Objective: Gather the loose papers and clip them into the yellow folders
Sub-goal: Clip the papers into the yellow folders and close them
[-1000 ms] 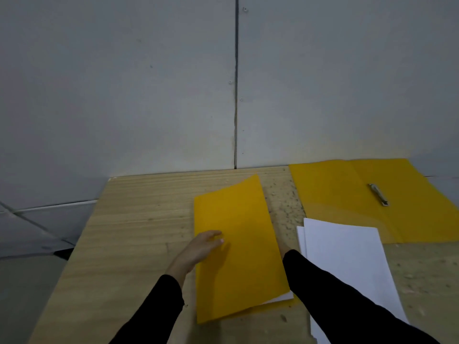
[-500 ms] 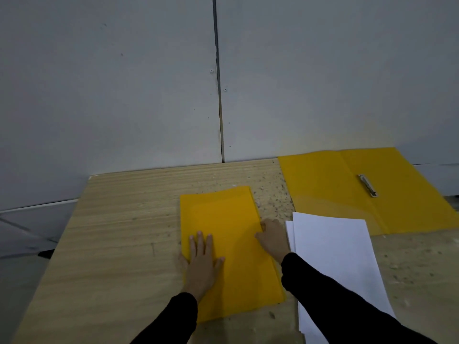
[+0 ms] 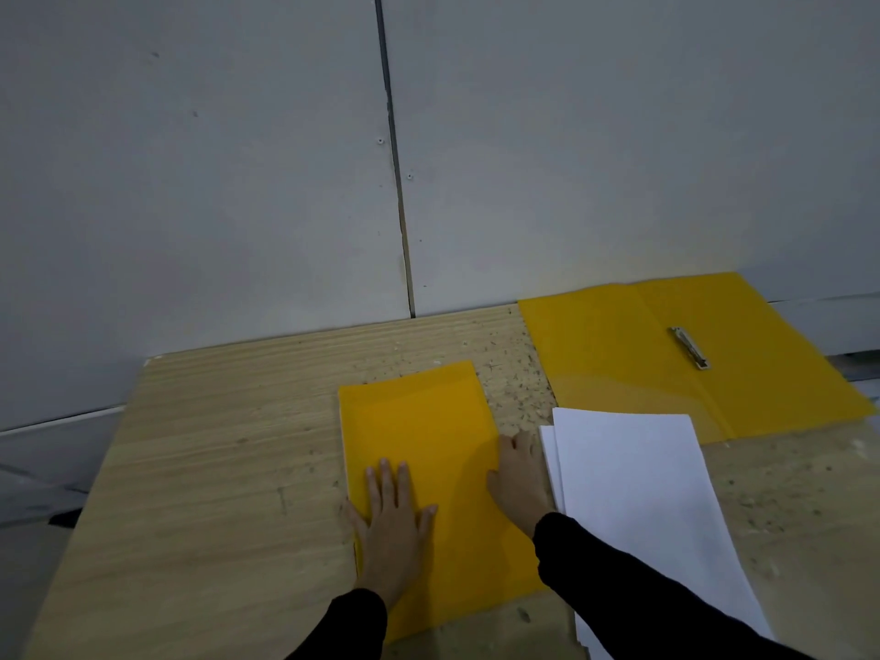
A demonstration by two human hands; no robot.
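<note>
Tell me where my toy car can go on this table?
The bare wood left of the closed folder, out to the table's left edge, is free. So is the patch right of the white papers, below the open folder. Crowded middle: left hand and right hand rest on the closed folder.

Wooden table (image 3: 214, 469), closed folder (image 3: 428, 431), open folder (image 3: 619, 345), papers (image 3: 633, 478)

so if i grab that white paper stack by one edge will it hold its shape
Probably not: the papers look like thin loose sheets, so they would likely droop. Their left edges sit staggered, so a push would probably fan them out. The table is rough wood, so the bottom sheet may drag.
</note>
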